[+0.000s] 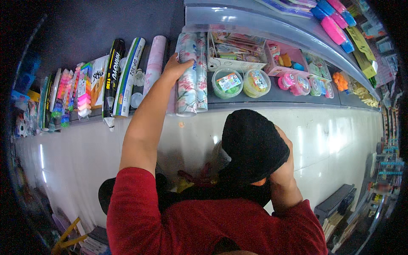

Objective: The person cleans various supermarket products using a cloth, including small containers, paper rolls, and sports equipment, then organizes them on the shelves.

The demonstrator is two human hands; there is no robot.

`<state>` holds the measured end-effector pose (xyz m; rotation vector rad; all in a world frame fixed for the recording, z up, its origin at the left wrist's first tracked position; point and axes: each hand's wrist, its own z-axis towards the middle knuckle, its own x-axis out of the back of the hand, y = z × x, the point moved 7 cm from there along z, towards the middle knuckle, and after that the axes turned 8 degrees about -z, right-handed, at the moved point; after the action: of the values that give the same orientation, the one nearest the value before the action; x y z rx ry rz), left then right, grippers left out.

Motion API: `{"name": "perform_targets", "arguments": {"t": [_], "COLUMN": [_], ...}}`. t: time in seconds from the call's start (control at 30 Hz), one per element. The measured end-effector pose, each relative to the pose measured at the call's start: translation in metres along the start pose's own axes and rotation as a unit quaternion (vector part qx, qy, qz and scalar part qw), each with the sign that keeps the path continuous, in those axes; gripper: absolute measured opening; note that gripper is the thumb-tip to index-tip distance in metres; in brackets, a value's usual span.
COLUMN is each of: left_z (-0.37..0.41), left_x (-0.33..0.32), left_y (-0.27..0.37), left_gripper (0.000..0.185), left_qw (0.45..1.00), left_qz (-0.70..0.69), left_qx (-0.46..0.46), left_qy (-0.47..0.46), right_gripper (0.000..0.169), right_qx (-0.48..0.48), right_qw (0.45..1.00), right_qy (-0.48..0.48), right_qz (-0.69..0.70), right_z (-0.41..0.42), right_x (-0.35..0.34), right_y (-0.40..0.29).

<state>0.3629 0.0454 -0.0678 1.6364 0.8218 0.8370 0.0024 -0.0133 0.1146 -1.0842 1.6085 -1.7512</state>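
On the shelf in front, my left hand (pixel 178 67) rests on the upper part of a light blue floral-patterned roll (pixel 187 92), thumb across it and fingers curled at its left side. A similar roll (pixel 202 76) lies against its right, and a pink floral roll (pixel 155 63) is left of my forearm. My right hand (pixel 284 165) is at the right edge of a black fabric item (pixel 255 143); the cloth hides most of its fingers, so its grip cannot be told.
Badminton shuttlecock tubes (pixel 129 79) and colourful packs fill the shelf's left. Lidded slime tubs (pixel 227 83), a white box (pixel 237 63) and a pink box (pixel 287 68) stand right. A clear plastic shelf edge (pixel 255 19) curves above. A grey bin-like object (pixel 333 202) is lower right.
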Motion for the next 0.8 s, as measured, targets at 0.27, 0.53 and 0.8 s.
{"name": "perform_targets", "arguments": {"t": [0.27,0.53,0.8], "left_z": [-0.057,-0.187,-0.176], "left_x": [0.019,0.016,0.004], "left_y": [0.004,-0.082,-0.077], "left_gripper": [0.060,0.076,0.087], "left_qw": [0.986,0.929,0.958], "left_qz": [-0.075,-0.022,0.058], "left_qx": [-0.082,-0.154,-0.077], "left_qy": [0.126,0.337,0.271], "right_gripper": [0.049,0.043,0.042], "right_qx": [0.045,0.084,-0.028], "right_qw": [0.999,0.954,0.995], "right_qy": [0.005,0.058,0.058], "right_qz": [-0.011,-0.282,0.083], "right_z": [-0.001,-0.018,-0.014], "right_x": [0.011,0.013,0.001], "right_y": [0.004,0.021,0.044]}}
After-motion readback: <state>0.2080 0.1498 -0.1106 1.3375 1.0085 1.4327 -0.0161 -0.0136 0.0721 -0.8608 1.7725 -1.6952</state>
